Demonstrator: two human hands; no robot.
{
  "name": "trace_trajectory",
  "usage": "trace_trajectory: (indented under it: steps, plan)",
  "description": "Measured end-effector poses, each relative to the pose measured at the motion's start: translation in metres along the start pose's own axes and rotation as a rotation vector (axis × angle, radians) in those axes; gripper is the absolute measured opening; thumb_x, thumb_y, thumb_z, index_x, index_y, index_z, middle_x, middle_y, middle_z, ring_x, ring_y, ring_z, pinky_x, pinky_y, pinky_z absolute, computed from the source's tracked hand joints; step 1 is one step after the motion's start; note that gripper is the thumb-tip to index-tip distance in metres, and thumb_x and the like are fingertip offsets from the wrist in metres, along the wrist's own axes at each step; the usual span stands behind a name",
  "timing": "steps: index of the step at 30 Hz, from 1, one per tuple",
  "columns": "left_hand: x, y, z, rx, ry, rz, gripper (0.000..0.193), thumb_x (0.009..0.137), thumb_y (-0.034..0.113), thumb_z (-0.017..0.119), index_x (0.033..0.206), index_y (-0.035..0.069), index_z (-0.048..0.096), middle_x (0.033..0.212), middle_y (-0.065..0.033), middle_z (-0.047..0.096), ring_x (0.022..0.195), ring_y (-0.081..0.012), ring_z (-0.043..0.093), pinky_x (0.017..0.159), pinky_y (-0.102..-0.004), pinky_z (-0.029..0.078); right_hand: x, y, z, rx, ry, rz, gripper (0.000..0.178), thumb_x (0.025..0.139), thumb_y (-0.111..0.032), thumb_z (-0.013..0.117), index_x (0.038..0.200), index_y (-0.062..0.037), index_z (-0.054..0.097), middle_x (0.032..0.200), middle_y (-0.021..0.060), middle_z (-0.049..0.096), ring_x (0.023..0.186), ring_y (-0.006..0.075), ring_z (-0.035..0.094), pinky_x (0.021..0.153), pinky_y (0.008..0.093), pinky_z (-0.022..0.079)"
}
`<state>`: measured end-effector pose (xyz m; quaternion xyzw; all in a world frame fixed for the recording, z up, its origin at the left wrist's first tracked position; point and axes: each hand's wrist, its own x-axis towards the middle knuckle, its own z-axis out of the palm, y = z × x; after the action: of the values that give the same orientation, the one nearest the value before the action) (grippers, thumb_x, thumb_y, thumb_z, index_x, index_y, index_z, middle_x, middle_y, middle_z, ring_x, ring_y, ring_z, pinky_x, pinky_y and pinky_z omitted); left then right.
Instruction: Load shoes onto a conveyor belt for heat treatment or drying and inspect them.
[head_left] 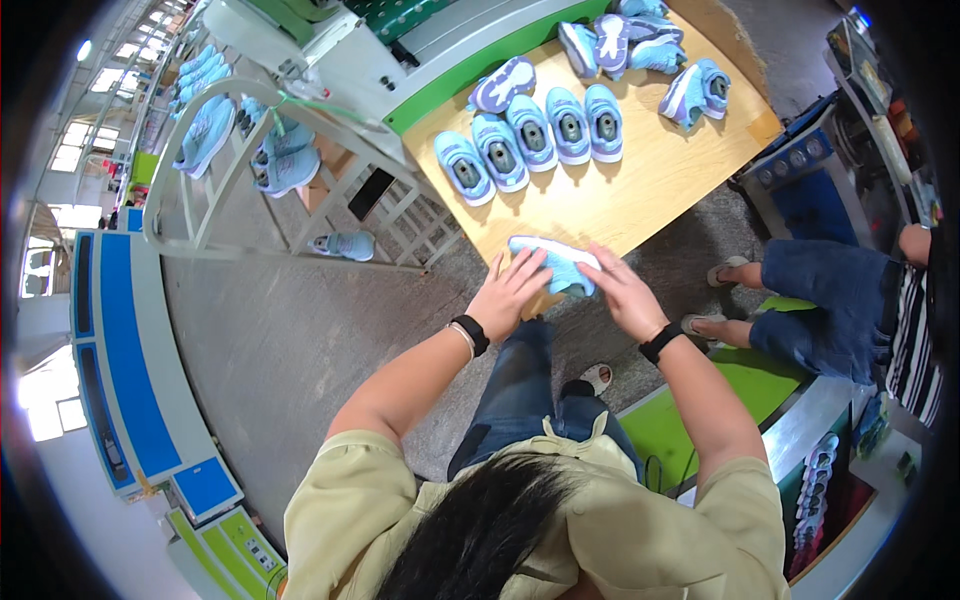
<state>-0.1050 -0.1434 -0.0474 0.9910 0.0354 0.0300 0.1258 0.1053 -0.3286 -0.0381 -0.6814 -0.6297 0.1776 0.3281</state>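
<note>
So there's a light-blue shoe by the near corner of a wooden tabletop, tipped on its side with the white sole edge facing away from the wearer. I can't tell if it's resting on the wood. Left hand has its fingers spread over the left end, grasping it. Right hand has fairly straight fingers laid against the other end, thumb unclear, so I can't tell if it's really gripping.

Clock directions are from that shoe. Between 11 and 12 there's a row of five shoes standing upright, with a sole-up shoe behind it. Roughly 12:30, far side: a jumbled shoe pile. At 1, a leaning pair. At 2, a tan patch on the table corner.

About 10 o'clock, a pale metal rack carries more blue shoes and a dark flat rectangle. At 3, a person in denim shorts.

Label-wise, any lettering on the shoes or dark insoles is too small to make out.
</note>
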Motion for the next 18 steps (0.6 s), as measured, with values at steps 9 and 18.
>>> trace_trajectory:
  steps: [9, 18]
  plan:
    - [0.076, 0.012, -0.005, -0.640, 0.213, -0.764, 0.049, 0.080, 0.040, 0.074, 0.115, 0.009, 0.060, 0.125, -0.0176, 0.050, 0.123, -0.0386, 0.041, 0.101, -0.0492, 0.036, 0.043, -0.002, 0.028, 0.512, 0.228, 0.625, 0.034, 0.088, -0.024, 0.069, 0.116, -0.0043, 0.063, 0.114, 0.0171, 0.062, 0.108, 0.0320, 0.058, 0.093, 0.0401, 0.046]
    - [0.062, -0.042, 0.002, -1.088, 0.048, -0.564, 0.028, 0.090, 0.020, 0.067, 0.113, 0.005, 0.068, 0.109, -0.0117, 0.065, 0.104, -0.0236, 0.061, 0.093, -0.0341, 0.047, 0.051, 0.012, 0.029, 0.376, 0.140, 0.462, 0.018, 0.090, -0.021, 0.062, 0.101, -0.0058, 0.065, 0.100, 0.0177, 0.062, 0.096, 0.0352, 0.059, 0.085, 0.0429, 0.047]
